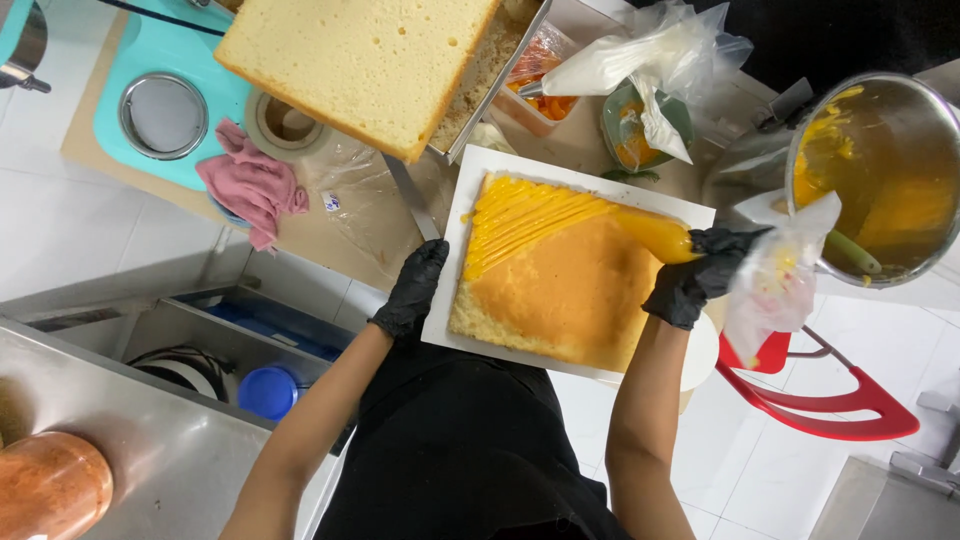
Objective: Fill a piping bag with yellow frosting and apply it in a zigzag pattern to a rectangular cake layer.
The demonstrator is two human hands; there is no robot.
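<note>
A square sponge cake layer [570,290] lies on a white board [520,168]. Stripes of yellow-orange cream [530,215] cover its far left corner. My right hand [695,278], in a black glove, is shut on a clear piping bag [770,285] whose orange-filled tip [655,235] rests on the cake's right side. My left hand [412,288], also gloved, presses against the board's left edge.
A thick sponge slab [365,60] sits in a metal tray [495,80] behind. A steel bowl of orange cream [880,180] with a spatula stands right. Pink cloth [255,185], tape roll [285,125], plastic bags [655,60], knife [412,200], red stool [850,400] below.
</note>
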